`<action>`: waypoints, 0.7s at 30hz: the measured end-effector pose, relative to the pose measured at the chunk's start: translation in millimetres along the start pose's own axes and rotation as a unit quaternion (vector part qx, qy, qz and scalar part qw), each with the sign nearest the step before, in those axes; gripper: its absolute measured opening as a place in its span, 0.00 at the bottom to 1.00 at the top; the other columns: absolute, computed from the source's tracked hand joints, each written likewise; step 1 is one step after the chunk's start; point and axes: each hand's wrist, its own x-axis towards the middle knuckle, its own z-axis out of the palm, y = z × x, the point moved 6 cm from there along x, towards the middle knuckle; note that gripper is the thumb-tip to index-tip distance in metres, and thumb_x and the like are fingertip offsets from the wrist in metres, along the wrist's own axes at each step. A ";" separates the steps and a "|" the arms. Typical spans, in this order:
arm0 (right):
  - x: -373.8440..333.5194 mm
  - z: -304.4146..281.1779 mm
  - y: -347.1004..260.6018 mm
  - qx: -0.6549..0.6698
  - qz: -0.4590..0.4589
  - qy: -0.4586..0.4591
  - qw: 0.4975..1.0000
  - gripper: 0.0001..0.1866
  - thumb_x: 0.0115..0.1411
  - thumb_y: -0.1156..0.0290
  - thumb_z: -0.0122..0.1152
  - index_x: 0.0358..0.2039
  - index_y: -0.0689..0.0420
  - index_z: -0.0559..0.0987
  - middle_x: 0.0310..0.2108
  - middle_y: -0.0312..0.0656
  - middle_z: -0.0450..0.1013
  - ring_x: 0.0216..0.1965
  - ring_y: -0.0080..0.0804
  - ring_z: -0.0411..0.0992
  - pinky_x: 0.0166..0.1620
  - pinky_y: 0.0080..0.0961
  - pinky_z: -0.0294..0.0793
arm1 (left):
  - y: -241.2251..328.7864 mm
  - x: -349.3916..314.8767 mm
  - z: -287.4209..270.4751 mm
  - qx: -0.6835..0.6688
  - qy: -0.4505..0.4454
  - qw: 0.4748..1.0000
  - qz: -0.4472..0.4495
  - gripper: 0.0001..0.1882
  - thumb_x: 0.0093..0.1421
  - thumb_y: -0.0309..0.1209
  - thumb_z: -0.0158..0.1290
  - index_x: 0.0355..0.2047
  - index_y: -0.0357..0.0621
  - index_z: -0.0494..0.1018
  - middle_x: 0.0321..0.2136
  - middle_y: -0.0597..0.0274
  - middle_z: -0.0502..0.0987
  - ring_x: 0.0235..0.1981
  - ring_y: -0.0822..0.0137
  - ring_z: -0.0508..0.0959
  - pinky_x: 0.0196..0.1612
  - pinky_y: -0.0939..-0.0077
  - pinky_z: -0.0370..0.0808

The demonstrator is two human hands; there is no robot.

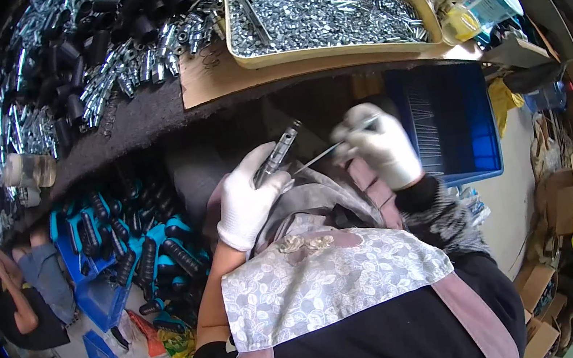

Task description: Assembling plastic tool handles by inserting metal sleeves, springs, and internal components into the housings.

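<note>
Both my hands wear white gloves and are raised over my lap. My left hand (pixel 248 195) is wrapped round a slim metal tool part (pixel 280 152) with a slotted, shiny body, tilted with its upper end away from me. My right hand (pixel 383 147) pinches a thin metal rod (pixel 320 156). That rod slants down toward the left hand, its tip close to the metal part; I cannot tell whether they touch. The right fingers are slightly blurred and hide the rod's other end. A patterned apron (pixel 329 275) covers my front.
Beyond my hands, a bench holds a shallow tray (pixel 338 54) heaped with small metal pieces. Metal pins (pixel 139 71) and black sleeves (pixel 70 70) lie to its left. A blue bin (pixel 473 176) stands right; teal-and-black tool bodies (pixel 144 257) pile up left. Another person (pixel 33 302) sits far left.
</note>
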 end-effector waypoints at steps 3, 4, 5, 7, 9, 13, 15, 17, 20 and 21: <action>10.0 55.2 37.9 0.167 0.057 -0.065 0.982 0.11 0.62 0.77 0.59 0.45 0.63 0.72 0.43 0.51 0.77 0.40 0.38 0.80 0.48 0.33 0.81 | 9.6 -8.2 -3.2 -0.072 0.024 0.997 -0.002 0.23 0.55 0.22 0.62 0.52 0.32 0.74 0.41 0.54 0.81 0.40 0.68 0.80 0.46 0.75 0.77; 13.1 60.6 41.7 0.155 0.058 -0.084 0.983 0.12 0.62 0.78 0.59 0.46 0.64 0.72 0.43 0.51 0.77 0.41 0.39 0.80 0.48 0.33 0.81 | 17.1 -9.7 -7.9 -0.060 0.040 0.997 0.010 0.23 0.55 0.22 0.62 0.52 0.31 0.74 0.42 0.54 0.80 0.42 0.68 0.80 0.47 0.75 0.76; 15.4 64.6 44.2 0.143 0.059 -0.102 0.983 0.13 0.62 0.78 0.59 0.47 0.64 0.72 0.44 0.52 0.77 0.42 0.39 0.80 0.48 0.33 0.81 | 25.7 -11.2 -15.5 0.014 0.051 0.998 0.039 0.23 0.55 0.22 0.62 0.52 0.31 0.73 0.43 0.53 0.80 0.42 0.68 0.80 0.48 0.76 0.76; 12.5 75.2 38.8 0.096 0.077 -0.118 0.985 0.16 0.62 0.79 0.60 0.50 0.68 0.72 0.45 0.53 0.77 0.44 0.40 0.80 0.49 0.31 0.82 | 23.4 -20.5 -25.1 -0.019 0.066 0.997 0.017 0.23 0.56 0.22 0.62 0.52 0.30 0.73 0.42 0.53 0.80 0.42 0.68 0.80 0.48 0.76 0.75; 10.7 76.2 41.3 0.047 0.096 -0.136 0.985 0.18 0.61 0.81 0.60 0.52 0.71 0.73 0.43 0.53 0.78 0.43 0.40 0.81 0.47 0.30 0.82 | 18.2 -25.3 -32.2 -0.024 0.087 0.996 -0.003 0.21 0.56 0.22 0.61 0.51 0.30 0.74 0.42 0.54 0.80 0.42 0.68 0.79 0.48 0.76 0.75; 4.0 79.9 34.5 -0.021 0.110 -0.112 0.987 0.16 0.59 0.81 0.64 0.47 0.70 0.76 0.40 0.50 0.78 0.40 0.37 0.81 0.46 0.31 0.83 | 14.4 -22.3 -36.0 -0.022 0.099 0.994 -0.025 0.19 0.57 0.22 0.58 0.50 0.31 0.75 0.40 0.56 0.81 0.39 0.70 0.79 0.46 0.77 0.75; 1.8 78.7 35.8 -0.051 0.072 -0.097 0.991 0.15 0.58 0.81 0.64 0.46 0.70 0.76 0.40 0.49 0.78 0.39 0.35 0.80 0.45 0.30 0.83 | 12.9 -20.7 -34.0 -0.037 0.089 0.994 -0.045 0.18 0.58 0.24 0.57 0.49 0.31 0.76 0.37 0.59 0.80 0.36 0.72 0.77 0.43 0.77 0.75; 1.8 74.5 36.0 -0.081 0.032 -0.080 0.993 0.15 0.58 0.82 0.64 0.46 0.69 0.77 0.39 0.47 0.78 0.38 0.34 0.80 0.45 0.30 0.83 | 11.5 -21.2 -33.7 -0.054 0.079 0.990 -0.104 0.18 0.58 0.24 0.57 0.49 0.31 0.76 0.37 0.60 0.80 0.35 0.72 0.77 0.42 0.78 0.75; 0.2 74.6 36.0 -0.119 0.004 -0.087 0.989 0.14 0.57 0.81 0.65 0.44 0.68 0.77 0.37 0.44 0.77 0.36 0.30 0.78 0.43 0.26 0.82 | 11.6 -24.4 -33.6 -0.058 0.067 0.984 -0.154 0.19 0.58 0.24 0.58 0.50 0.32 0.76 0.37 0.60 0.80 0.35 0.73 0.77 0.42 0.78 0.75; 0.8 76.7 34.5 -0.120 0.008 -0.073 0.990 0.13 0.57 0.81 0.65 0.43 0.67 0.77 0.36 0.43 0.77 0.35 0.27 0.78 0.41 0.23 0.80 | 13.6 -24.8 -34.4 -0.045 0.066 0.986 -0.145 0.19 0.57 0.23 0.58 0.50 0.32 0.76 0.37 0.60 0.80 0.35 0.72 0.78 0.42 0.78 0.75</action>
